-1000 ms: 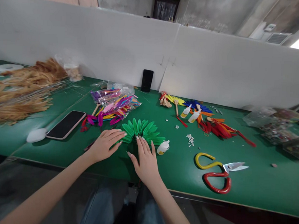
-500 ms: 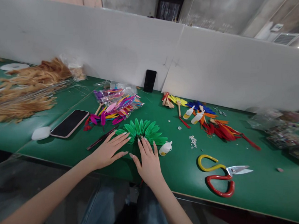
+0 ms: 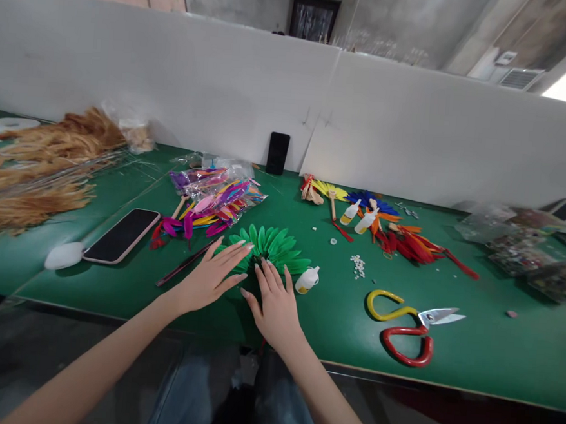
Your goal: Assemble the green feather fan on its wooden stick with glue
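A fan of green feathers (image 3: 272, 242) lies flat on the green table (image 3: 333, 332). My left hand (image 3: 213, 277) rests with fingers outstretched over its left side, covering some feathers. The fingertips of my right hand (image 3: 275, 305) lie on the fan's lower middle, thumb held apart; what is under them is hidden. Just right of that hand stands a small white glue bottle (image 3: 307, 280). A thin dark tool (image 3: 176, 273), perhaps tweezers, lies left of my left hand. Scissors (image 3: 413, 328) with one yellow and one red handle lie open at the right.
Bagged coloured feathers (image 3: 220, 198) lie behind my left hand. A phone (image 3: 122, 236) and brown fibre bundles (image 3: 48, 163) are at the left. Two glue bottles (image 3: 350, 212), red feathers (image 3: 413, 247) and white beads (image 3: 357, 266) lie right of centre. A dark phone (image 3: 278, 153) leans on the white partition (image 3: 224, 85).
My left hand has slid inward over the green feathers, closer to my right hand, uncovering the thin dark tool. My right hand stays at the fan's base. The view shifts slightly.
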Demonstrator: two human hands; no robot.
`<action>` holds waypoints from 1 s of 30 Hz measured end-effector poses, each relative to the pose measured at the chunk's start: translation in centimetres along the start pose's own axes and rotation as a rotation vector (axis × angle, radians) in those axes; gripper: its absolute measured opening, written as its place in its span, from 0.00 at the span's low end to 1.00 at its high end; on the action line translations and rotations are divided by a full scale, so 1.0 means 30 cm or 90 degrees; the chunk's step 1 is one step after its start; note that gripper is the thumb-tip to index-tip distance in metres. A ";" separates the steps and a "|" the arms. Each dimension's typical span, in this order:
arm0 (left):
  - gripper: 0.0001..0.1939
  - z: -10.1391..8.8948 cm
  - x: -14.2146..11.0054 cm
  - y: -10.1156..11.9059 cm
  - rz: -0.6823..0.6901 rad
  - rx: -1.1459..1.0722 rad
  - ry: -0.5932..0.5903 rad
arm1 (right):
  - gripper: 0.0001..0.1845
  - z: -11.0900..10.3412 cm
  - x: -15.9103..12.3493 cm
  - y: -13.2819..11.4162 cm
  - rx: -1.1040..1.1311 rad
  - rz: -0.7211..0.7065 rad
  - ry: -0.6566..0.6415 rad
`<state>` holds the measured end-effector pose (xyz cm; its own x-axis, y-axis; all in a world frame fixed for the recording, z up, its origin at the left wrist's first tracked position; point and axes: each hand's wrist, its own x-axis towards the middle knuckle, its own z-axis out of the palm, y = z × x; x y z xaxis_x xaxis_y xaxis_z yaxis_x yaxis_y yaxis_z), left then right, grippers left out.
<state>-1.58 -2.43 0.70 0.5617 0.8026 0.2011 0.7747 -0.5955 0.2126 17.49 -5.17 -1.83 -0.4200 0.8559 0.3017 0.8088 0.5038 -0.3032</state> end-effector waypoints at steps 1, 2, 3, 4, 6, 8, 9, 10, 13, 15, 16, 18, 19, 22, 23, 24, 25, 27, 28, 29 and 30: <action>0.28 0.002 0.020 0.012 0.009 -0.022 -0.006 | 0.28 0.001 0.000 0.000 0.001 0.002 0.001; 0.28 0.007 0.040 0.022 0.021 -0.044 -0.013 | 0.28 0.002 0.000 0.001 0.001 0.001 0.003; 0.28 0.015 0.060 0.031 0.032 -0.066 -0.022 | 0.28 0.004 0.000 0.002 0.001 0.000 0.006; 0.27 0.024 0.078 0.038 0.042 -0.083 -0.031 | 0.27 0.006 -0.001 0.003 -0.001 -0.002 0.010; 0.27 0.045 0.107 0.045 0.056 -0.108 -0.048 | 0.25 0.009 -0.002 0.005 -0.007 -0.006 0.018; 0.26 0.060 0.124 0.044 0.064 -0.120 -0.060 | 0.24 0.012 -0.004 0.006 -0.010 -0.006 0.025; 0.26 0.064 0.129 0.042 0.067 -0.124 -0.063 | 0.24 0.012 -0.005 0.006 -0.010 -0.005 0.027; 0.26 0.065 0.131 0.040 0.070 -0.129 -0.066 | 0.23 0.012 -0.006 0.005 -0.010 -0.004 0.028; 0.27 0.057 0.130 0.037 0.071 -0.142 -0.074 | 0.23 0.013 -0.005 0.002 -0.011 -0.001 0.031; 0.26 0.046 0.129 0.038 0.066 -0.149 -0.077 | 0.23 0.014 -0.003 0.001 -0.011 0.000 0.038; 0.26 0.040 0.128 0.039 0.061 -0.153 -0.075 | 0.23 0.014 -0.001 0.000 -0.009 0.000 0.040; 0.26 0.028 0.128 0.039 0.045 -0.160 -0.061 | 0.24 0.011 0.001 0.000 -0.008 0.000 0.041; 0.25 0.022 0.128 0.038 0.035 -0.163 -0.049 | 0.25 0.007 0.002 -0.001 -0.007 -0.001 0.042; 0.25 0.007 0.123 0.033 0.009 -0.160 -0.008 | 0.25 -0.015 -0.002 -0.004 -0.004 -0.002 0.048; 0.25 0.005 0.120 0.032 0.008 -0.156 -0.001 | 0.24 -0.024 -0.006 -0.007 -0.001 -0.001 0.054; 0.25 0.004 0.116 0.032 0.013 -0.150 0.000 | 0.23 -0.034 -0.013 -0.010 0.003 0.001 0.063; 0.25 0.005 0.111 0.032 0.021 -0.143 -0.004 | 0.22 -0.042 -0.022 -0.013 0.008 0.004 0.073; 0.25 0.010 0.099 0.035 0.041 -0.127 -0.021 | 0.19 -0.056 -0.045 -0.018 0.019 0.014 0.100; 0.25 0.014 0.092 0.036 0.049 -0.119 -0.027 | 0.18 -0.060 -0.058 -0.020 0.026 0.018 0.118; 0.25 0.018 0.085 0.038 0.053 -0.112 -0.031 | 0.18 -0.063 -0.071 -0.021 0.034 0.020 0.135; 0.25 0.021 0.078 0.039 0.053 -0.105 -0.033 | 0.17 -0.064 -0.084 -0.020 0.042 0.019 0.151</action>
<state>0.83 -1.24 0.80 0.6393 0.7484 0.1763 0.6692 -0.6545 0.3519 18.84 -7.85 -0.68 -0.2810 0.8232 0.4933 0.7873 0.4917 -0.3720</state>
